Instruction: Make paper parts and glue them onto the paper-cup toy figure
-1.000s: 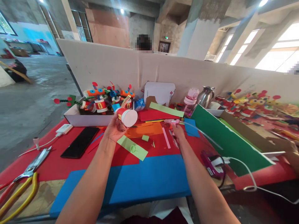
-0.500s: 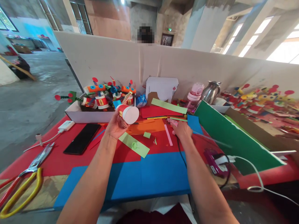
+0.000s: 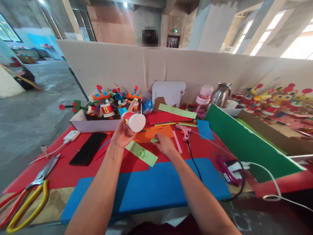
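Pink glue gun [image 3: 184, 130] released, your right hand [image 3: 166, 144] meets pale-green paper scrap [image 3: 154, 140], grip unclear; left hand [image 3: 120, 136] clasps red-white paper cup [image 3: 136, 121]

In the grip of the left hand [image 3: 121, 136], a red-and-white paper cup [image 3: 136, 122] tilts, its round white base facing the camera. The right hand [image 3: 166, 143] has its fingertips at a small light-green paper piece [image 3: 154, 140]; whether they pinch it is unclear. On the red-covered counter [image 3: 58, 166], a light-green paper strip [image 3: 149, 159] lies between the hands, a pink glue gun [image 3: 184, 130] to the right, a black phone [image 3: 88, 148] and shears [image 3: 40, 179] to the left. Behind, a white box [image 3: 97, 126] holds paper-cup figures [image 3: 107, 109].
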Motion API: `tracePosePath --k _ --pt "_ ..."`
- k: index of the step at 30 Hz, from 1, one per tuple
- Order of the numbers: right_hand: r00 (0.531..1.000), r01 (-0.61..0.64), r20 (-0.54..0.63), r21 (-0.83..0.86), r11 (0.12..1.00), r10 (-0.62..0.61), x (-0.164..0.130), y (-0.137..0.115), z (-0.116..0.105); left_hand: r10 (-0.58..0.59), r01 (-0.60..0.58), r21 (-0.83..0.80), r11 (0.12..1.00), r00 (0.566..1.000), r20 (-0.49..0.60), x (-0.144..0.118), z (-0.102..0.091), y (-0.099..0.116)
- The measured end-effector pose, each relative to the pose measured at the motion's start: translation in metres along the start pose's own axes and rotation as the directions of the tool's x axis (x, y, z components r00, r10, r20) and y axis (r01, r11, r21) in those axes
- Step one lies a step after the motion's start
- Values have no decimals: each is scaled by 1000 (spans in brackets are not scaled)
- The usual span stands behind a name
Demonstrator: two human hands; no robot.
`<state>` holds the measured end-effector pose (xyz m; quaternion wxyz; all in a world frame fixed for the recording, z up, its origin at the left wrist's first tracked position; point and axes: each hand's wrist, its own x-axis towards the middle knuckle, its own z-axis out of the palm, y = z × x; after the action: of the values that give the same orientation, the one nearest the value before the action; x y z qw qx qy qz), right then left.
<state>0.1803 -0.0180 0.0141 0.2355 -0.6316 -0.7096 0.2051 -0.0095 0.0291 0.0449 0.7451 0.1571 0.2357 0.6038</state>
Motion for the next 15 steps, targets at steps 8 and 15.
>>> tracePosePath --k 8,15 --pt "982 183 -140 886 427 -129 0 -8 -7 -63 61 42 997 997 34 -2 3 1" --pt "990 142 -125 938 317 -73 -5 -4 -4 -111 112 27 993 994 -6 -7 8 -1"
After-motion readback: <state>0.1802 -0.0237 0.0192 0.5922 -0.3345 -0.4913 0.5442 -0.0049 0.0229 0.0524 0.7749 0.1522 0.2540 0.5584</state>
